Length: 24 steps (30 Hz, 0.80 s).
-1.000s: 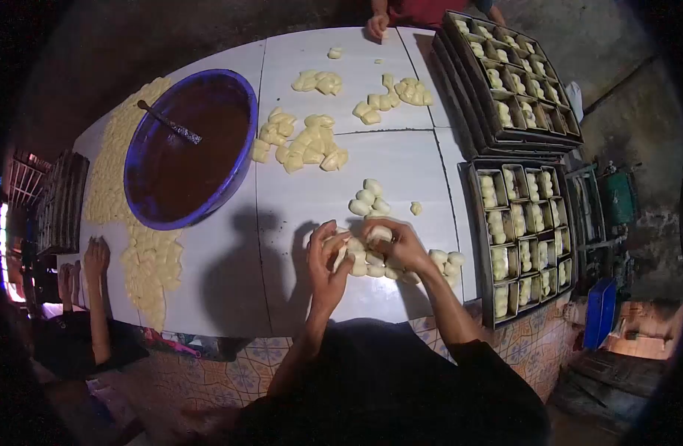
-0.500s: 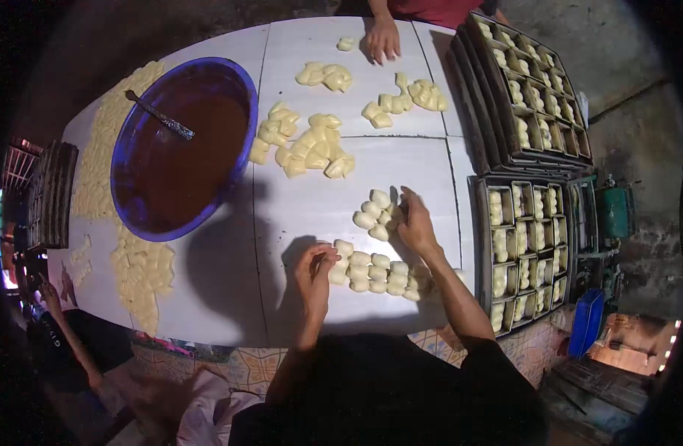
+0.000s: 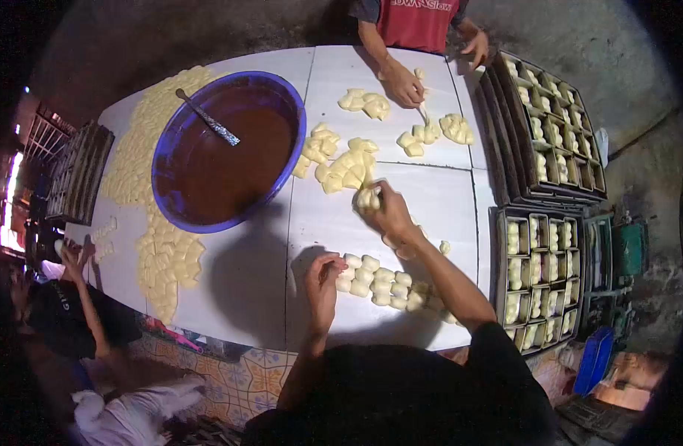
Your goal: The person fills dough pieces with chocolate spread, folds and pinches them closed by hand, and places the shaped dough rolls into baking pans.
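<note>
My left hand [image 3: 323, 286] rests at the left end of the rows of smooth dough balls [image 3: 382, 285], its fingers curled beside the nearest ball; whether it grips one cannot be made out. Farther up the white table [image 3: 245, 305], my right hand [image 3: 389, 212] is closed on pale dough, just below the heap of flat dough pieces [image 3: 346, 169]. My right forearm hides part of the rows and the table behind it. A single small dough piece [image 3: 444, 247] lies right of the forearm.
A blue basin [image 3: 297, 149] of brown filling holds a spoon [image 3: 207, 117]. Many dough pieces [image 3: 167, 260] spread along the left. Filled divided trays [image 3: 538, 279] stand at the right, with stacked trays [image 3: 553, 126] behind. Across the table a co-worker's hand [image 3: 404, 85] pulls dough; another person's hand [image 3: 74, 256] is at left.
My right hand has moved up and left and now holds dough; the separate ball cluster is no longer visible in its former place. The co-worker opposite has leaned in and taken hold of dough.
</note>
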{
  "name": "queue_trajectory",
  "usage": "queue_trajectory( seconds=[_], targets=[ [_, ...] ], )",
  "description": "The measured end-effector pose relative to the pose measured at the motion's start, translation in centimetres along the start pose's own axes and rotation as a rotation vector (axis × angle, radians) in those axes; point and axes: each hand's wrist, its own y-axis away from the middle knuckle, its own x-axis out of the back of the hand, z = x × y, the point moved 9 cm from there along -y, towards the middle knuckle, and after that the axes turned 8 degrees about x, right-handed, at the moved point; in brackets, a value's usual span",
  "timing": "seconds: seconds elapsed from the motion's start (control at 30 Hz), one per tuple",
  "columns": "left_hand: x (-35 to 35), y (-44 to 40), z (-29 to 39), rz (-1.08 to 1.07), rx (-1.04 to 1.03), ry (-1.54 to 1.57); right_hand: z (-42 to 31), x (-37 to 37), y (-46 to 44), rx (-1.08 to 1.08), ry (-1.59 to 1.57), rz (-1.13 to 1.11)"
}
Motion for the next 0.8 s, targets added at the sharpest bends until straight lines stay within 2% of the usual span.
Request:
queue_trajectory(
  seconds=[0.1,0.13,0.23,0.3,0.33,0.37,0.43,0.5,0.57,0.63,0.7,0.77,0.8],
  targets=[
    [-1.2,0.3,-1.5,-0.131,0.06,0.209,-5.5,0.8,5.5,0.097,-0.213,-0.002],
    [-2.4,0.5,-3.1,-0.149,0.275,0.35,-5.2,1.0,7.1,0.016,-0.155,-0.07],
    [-7.9,1.8,-3.6,-0.484,0.609,0.843,-8.8,1.0,12.2,-0.144,-0.388,-0.103],
    [-7.8,-0.7,-9.3,-0.36,0.627,0.734,-9.5,0.5,14.4,-0.017,-0.221,-0.169],
    [-8.8,-0.5,-7.5,-0.349,0.601,0.634,-10.0,0.5,15.2,0.14,-0.173,-0.117],
    [-8.6,-0.5,-7.9,-0.285,0.65,0.703,-9.5,0.4,16.2,0.109,-0.28,-0.112],
    [-9.1,0.2,-7.3,-0.273,0.857,0.713,-9.7,2.0,17.2,0.116,-0.23,-0.105],
    [-8.4,-0.3,-6.4,-0.212,0.725,0.758,-8.9,5.9,17.3,0.214,-0.268,-0.072],
    [-7.0,-1.0,-6.3,-0.229,0.531,0.703,-7.6,10.0,16.5,0.283,-0.79,-0.027],
    [-5.5,-0.7,-5.2,-0.176,0.508,0.64,-1.5,13.2,15.1,0.053,-1.096,0.079],
    [-4.1,-0.5,-5.0,-0.15,0.44,0.621,9.6,15.3,12.8,-0.107,-0.453,0.349],
    [-2.9,-0.1,-3.7,-0.07,0.399,0.563,5.3,14.9,12.2,-0.093,0.735,0.278],
    [-2.5,0.1,-3.0,-0.005,0.387,0.531,6.5,13.2,10.8,0.191,0.193,0.49]
  ],
)
